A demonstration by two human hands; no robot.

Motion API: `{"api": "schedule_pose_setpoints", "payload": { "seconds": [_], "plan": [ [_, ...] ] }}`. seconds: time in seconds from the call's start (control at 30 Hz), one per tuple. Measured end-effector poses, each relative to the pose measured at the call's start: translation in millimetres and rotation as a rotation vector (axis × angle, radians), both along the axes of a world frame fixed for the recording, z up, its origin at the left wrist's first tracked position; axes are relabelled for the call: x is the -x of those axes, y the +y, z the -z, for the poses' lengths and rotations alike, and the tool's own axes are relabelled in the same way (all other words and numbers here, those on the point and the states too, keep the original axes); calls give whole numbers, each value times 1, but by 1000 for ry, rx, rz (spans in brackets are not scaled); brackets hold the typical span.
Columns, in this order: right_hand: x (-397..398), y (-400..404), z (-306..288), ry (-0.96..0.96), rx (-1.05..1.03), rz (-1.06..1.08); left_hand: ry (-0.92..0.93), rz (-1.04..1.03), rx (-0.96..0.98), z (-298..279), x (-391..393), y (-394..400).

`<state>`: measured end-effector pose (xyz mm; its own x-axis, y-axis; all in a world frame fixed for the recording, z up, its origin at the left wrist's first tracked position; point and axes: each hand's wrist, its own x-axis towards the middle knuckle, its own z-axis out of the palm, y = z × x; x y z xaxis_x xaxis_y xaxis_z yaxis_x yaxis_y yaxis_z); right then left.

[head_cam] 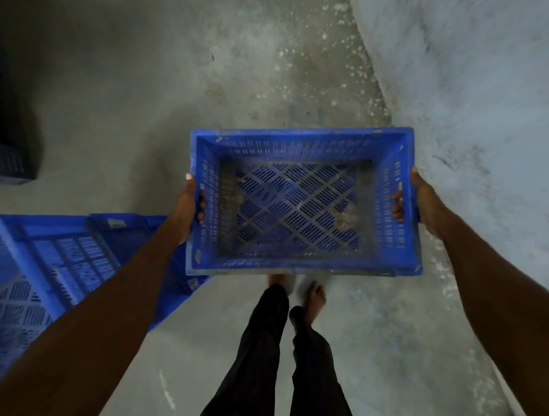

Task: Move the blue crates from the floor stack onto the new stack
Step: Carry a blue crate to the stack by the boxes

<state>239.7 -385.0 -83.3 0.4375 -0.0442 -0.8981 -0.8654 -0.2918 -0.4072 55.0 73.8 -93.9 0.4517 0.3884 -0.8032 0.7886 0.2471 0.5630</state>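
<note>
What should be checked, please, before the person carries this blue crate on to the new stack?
1. Left hand grips the carried crate by its side handle: ok.
2. Right hand grips the opposite handle: ok.
3. Crate held level, opening up: ok.
4. Crate free of loose load: not ok, some dirt lies on its bottom.
5. Floor ahead free of obstacles: ok; other blue crates sit left.
6. New stack located: cannot tell.
</note>
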Motion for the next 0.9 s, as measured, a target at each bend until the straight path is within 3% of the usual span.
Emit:
{"api": "schedule_pose_setpoints", "payload": {
  "seconds": [0.23,0.43,0.7,0.9],
  "plan": [
    [79,-39,-135,-160,-154,307,-140,88,178,-134,-16,-1],
    [169,-98,-242,-316,-228,490,-259,271,155,-248,-51,-56],
    [365,-190,-331,-409,-84,943,-344,779,117,-353,-84,-235],
    [570,-234,-366,-500,24,1331,-406,1165,194,-404,-15,-420]
  ]
}}
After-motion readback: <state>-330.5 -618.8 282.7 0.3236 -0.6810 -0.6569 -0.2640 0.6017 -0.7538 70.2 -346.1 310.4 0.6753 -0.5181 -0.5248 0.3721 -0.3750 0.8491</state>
